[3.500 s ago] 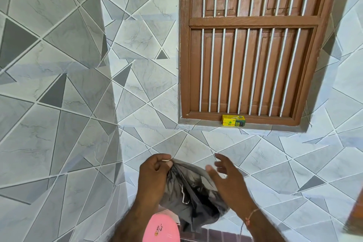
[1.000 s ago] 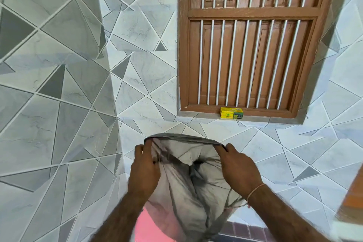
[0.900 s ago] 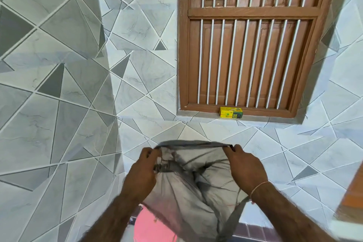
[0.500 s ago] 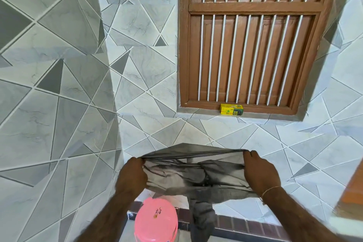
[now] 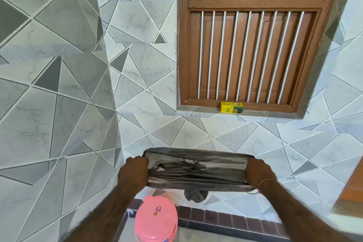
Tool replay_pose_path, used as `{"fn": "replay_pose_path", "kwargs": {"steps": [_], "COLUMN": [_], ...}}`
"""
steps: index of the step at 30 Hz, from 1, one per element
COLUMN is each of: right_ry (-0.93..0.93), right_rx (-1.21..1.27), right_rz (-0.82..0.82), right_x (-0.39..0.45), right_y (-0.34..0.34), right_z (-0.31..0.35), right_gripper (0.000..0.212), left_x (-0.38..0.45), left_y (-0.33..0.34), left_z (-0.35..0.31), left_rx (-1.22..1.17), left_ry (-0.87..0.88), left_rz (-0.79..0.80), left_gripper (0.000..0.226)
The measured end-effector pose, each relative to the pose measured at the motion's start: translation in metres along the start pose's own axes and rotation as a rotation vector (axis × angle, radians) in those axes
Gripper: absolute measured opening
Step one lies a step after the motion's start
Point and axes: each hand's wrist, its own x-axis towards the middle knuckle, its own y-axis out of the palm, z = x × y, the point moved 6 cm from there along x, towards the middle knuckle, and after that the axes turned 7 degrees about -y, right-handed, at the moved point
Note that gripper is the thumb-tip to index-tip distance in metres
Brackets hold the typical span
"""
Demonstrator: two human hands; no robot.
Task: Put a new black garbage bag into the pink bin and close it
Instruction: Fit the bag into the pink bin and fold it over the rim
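left hand (image 5: 133,173) and right hand (image 5: 259,173): each clenched on thin black plastic garbage bag (image 5: 196,171), stretched taut | round pink plastic bin (image 5: 156,220): lidded, below

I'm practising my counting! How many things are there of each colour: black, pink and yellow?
Black: 1, the garbage bag stretched between the left hand and right hand
Pink: 1, the bin
Yellow: 1, the small box on the window ledge
Total: 3

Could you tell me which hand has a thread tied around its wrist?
The right hand, gripping the bag at its right end; the left hand's wrist is bare.
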Motion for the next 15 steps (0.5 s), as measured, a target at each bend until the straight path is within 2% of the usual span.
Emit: {"fn": "replay_pose_path", "kwargs": {"steps": [2, 3, 5, 6, 7, 8, 10, 11, 12, 13, 14, 15], "right_ry": [0.068, 0.069, 0.025, -0.006, -0.042, -0.09, -0.179, -0.202, -0.217, -0.235, -0.215, -0.172], "right_rx": [0.221, 0.255, 0.218, 0.192, 0.189, 0.207, 0.252, 0.212, 0.086, -0.057, -0.117, -0.137], "right_rz": [0.057, 0.063, -0.024, -0.12, -0.247, -0.417, -0.777, -0.872, -0.792, -0.52, -0.154, 0.104], "right_x": [0.009, 0.015, 0.028, 0.033, 0.038, 0.039, 0.035, 0.034, 0.042, 0.052, 0.051, 0.05], "right_y": [0.004, -0.001, -0.034, -0.061, -0.095, -0.134, -0.196, -0.206, -0.192, -0.151, -0.092, -0.039], "right_z": [0.002, 0.007, 0.02, 0.028, 0.037, 0.047, 0.063, 0.067, 0.068, 0.067, 0.061, 0.048], "right_gripper": [0.048, 0.055, 0.069, 0.074, 0.074, 0.068, 0.048, 0.038, 0.033, 0.031, 0.034, 0.039], "left_x": [0.008, 0.017, 0.04, 0.051, 0.058, 0.059, 0.047, 0.038, 0.036, 0.039, 0.036, 0.035], "left_y": [-0.013, -0.02, -0.048, -0.076, -0.11, -0.151, -0.216, -0.225, -0.209, -0.161, -0.096, -0.034], "left_z": [-0.005, -0.008, -0.02, -0.027, -0.036, -0.043, -0.049, -0.049, -0.051, -0.053, -0.045, -0.033], "left_rx": [-0.104, -0.186, -0.289, -0.318, -0.367, -0.441, -0.567, -0.526, -0.383, -0.161, 0.022, 0.106], "left_ry": [-0.082, -0.115, -0.118, -0.105, -0.078, -0.042, 0.006, 0.012, 0.03, 0.043, 0.064, 0.05], "left_rz": [-0.016, -0.014, -0.022, -0.08, -0.183, -0.357, -0.765, -0.909, -0.892, -0.67, -0.335, -0.06], "left_gripper": [0.035, 0.039, 0.047, 0.048, 0.048, 0.045, 0.038, 0.037, 0.041, 0.049, 0.058, 0.062]}}
